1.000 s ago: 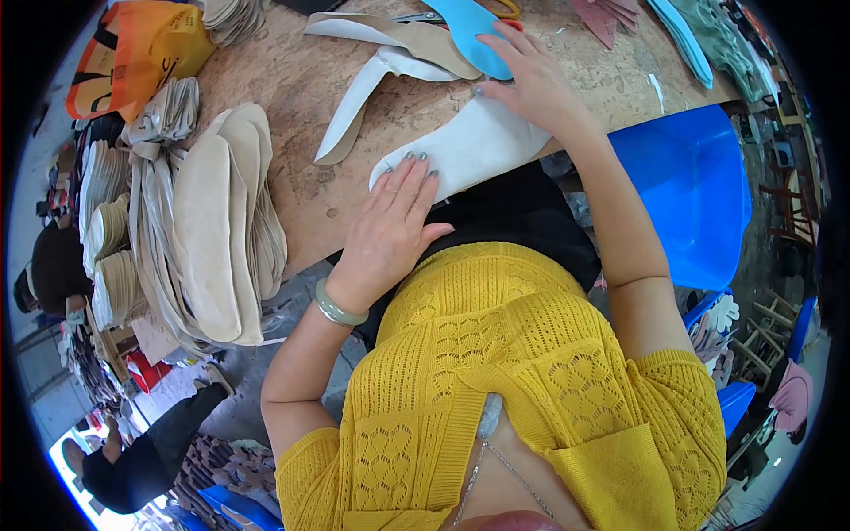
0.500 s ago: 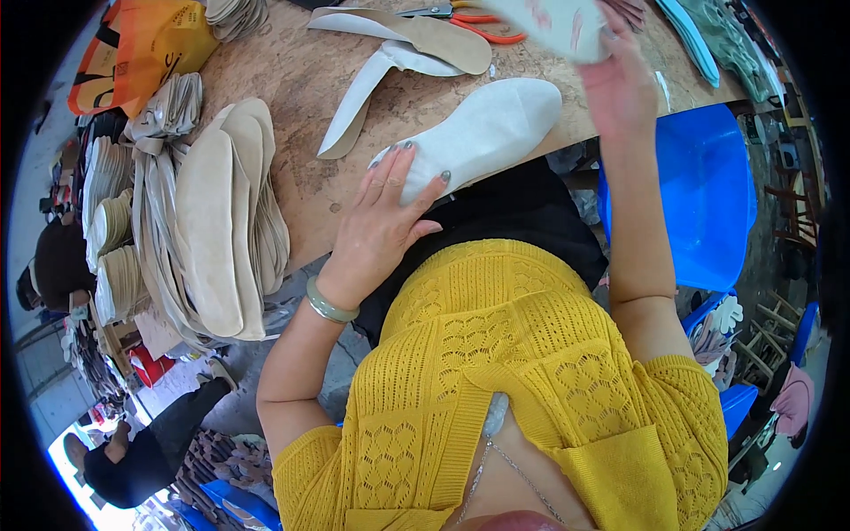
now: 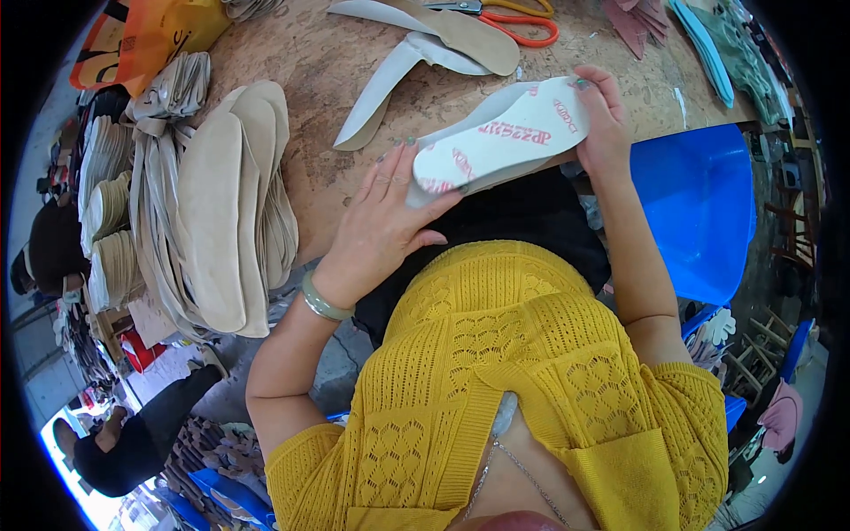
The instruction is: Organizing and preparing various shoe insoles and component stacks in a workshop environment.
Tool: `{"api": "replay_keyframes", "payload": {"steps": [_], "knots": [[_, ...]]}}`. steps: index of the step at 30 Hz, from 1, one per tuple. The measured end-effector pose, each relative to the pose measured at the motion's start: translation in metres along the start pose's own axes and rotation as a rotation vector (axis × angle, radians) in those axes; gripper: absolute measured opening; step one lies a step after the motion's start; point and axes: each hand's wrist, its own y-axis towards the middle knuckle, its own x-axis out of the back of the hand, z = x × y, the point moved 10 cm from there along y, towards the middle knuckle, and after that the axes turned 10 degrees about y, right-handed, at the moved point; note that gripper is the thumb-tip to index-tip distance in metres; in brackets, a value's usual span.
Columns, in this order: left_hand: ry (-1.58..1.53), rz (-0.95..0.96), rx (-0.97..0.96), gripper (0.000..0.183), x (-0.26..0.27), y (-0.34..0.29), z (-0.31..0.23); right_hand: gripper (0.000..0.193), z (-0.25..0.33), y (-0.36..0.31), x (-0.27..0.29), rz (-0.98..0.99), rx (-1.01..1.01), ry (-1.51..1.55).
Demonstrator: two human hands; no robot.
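My right hand (image 3: 605, 119) grips the toe end of a white insole (image 3: 496, 133) with red print, thumb and fingers closed round its edge. The insole lies slanted over a pale, sole-shaped shoe piece (image 3: 496, 104), which shows as a rim beyond its far edge. My left hand (image 3: 376, 208) rests at the narrow left end of both, with its fingers stretched and spread. Its index fingertip touches the insole's near corner, other fingertips lie by the far edge, and the thumb stands free. What lies under the left fingers is partly hidden.
Beige and white cut pieces (image 3: 425, 60) and orange-handled scissors (image 3: 522, 25) lie at the back of the worktable (image 3: 292, 53). Stacked beige pieces (image 3: 217, 212) stand at left, beside an orange bag (image 3: 150, 40). A blue tub (image 3: 695, 212) is below the table's right edge.
My right hand has brought the insole down from the upper right onto the pale shoe piece. The left hand stays at the narrow end, and its index fingertip now meets the insole.
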Motion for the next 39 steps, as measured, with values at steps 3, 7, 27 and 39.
{"api": "replay_keyframes", "payload": {"steps": [3, 7, 27, 39], "knots": [[0.009, 0.001, -0.001, 0.053, 0.002, -0.004, 0.005, 0.02, 0.005, 0.003, 0.003, -0.008, -0.007, -0.048], [0.017, -0.004, -0.002, 0.056, 0.003, -0.004, 0.005, 0.02, 0.008, 0.003, 0.005, -0.059, 0.022, -0.043], [0.028, 0.029, 0.014, 0.054, 0.002, -0.023, 0.02, 0.019, -0.02, 0.008, -0.024, 0.083, -0.112, -0.019], [0.037, 0.003, 0.012, 0.06, 0.002, -0.025, 0.02, 0.018, -0.005, -0.001, -0.018, -0.026, -0.02, -0.098]]}}
